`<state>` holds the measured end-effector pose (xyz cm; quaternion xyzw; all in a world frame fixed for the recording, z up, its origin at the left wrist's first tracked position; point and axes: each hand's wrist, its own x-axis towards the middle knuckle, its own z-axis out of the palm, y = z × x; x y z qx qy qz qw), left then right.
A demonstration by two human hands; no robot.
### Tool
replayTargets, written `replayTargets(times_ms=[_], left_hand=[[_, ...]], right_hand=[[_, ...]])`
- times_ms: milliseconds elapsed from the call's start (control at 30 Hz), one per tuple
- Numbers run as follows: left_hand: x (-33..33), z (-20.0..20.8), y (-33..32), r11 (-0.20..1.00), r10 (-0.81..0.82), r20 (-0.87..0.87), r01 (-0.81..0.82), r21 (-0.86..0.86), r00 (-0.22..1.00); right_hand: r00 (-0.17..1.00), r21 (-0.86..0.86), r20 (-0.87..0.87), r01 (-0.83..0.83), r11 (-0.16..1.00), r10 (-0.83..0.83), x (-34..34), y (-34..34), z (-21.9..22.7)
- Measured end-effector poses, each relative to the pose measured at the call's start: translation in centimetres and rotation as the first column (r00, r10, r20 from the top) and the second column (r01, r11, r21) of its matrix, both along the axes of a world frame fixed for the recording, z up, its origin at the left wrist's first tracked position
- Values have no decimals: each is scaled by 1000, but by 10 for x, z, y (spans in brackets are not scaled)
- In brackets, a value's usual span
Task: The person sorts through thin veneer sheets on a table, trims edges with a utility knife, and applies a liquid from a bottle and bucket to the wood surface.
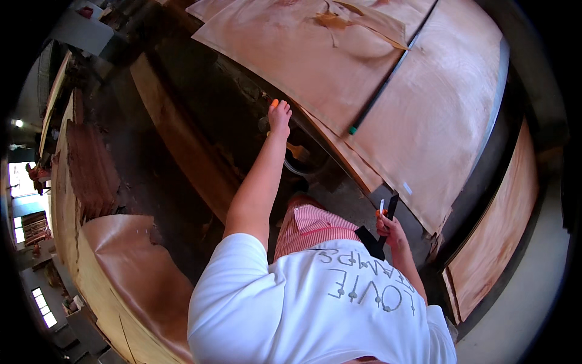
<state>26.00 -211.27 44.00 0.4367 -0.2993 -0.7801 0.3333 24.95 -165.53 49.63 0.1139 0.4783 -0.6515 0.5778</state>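
Note:
My left hand (pixel 279 117) reaches out beside the near left edge of a stack of thin reddish wood veneer sheets (pixel 436 103). An orange cover sits on one of its fingers, the fingers are stretched out, and nothing shows in them. Close to the stack's near corner, my right hand (pixel 392 232) is closed round a flat black L-shaped tool (pixel 392 207). A slim whitish piece (pixel 382 206) sticks up beside that tool, next to an orange finger cover; its kind is too small to tell. Across the sheets lies a long dark rod (pixel 385 84) with a green end.
Torn veneer (pixel 364 21) lies on top of the stack at the far side. More wood sheets stand at the right (pixel 494 236). A long board (pixel 176 133) stretches along the dark floor at left, near a curled sheet (pixel 133 267) and a pile of reddish veneer (pixel 94 170).

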Motion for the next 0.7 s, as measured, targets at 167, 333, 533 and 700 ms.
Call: replayTargets(times_ms=[167, 333, 533, 700], left_hand=[[-22, -2, -56, 978, -49, -43, 57, 203, 998], [-35, 13, -73, 935, -115, -206, 176, 308, 972], [-72, 39, -102, 920, -363, -159, 380, 97, 918], [-96, 69, -97, 874, -481, -190, 484, -31, 856]], right_hand=[[996, 70, -89, -23, 997, 29, 1, -75, 16], [955, 302, -278, -14, 953, 102, 2, -123, 19], [724, 400, -611, -66, 914, 320, -14, -186, 1], [598, 308, -764, 8, 951, 242, -34, -227, -48]])
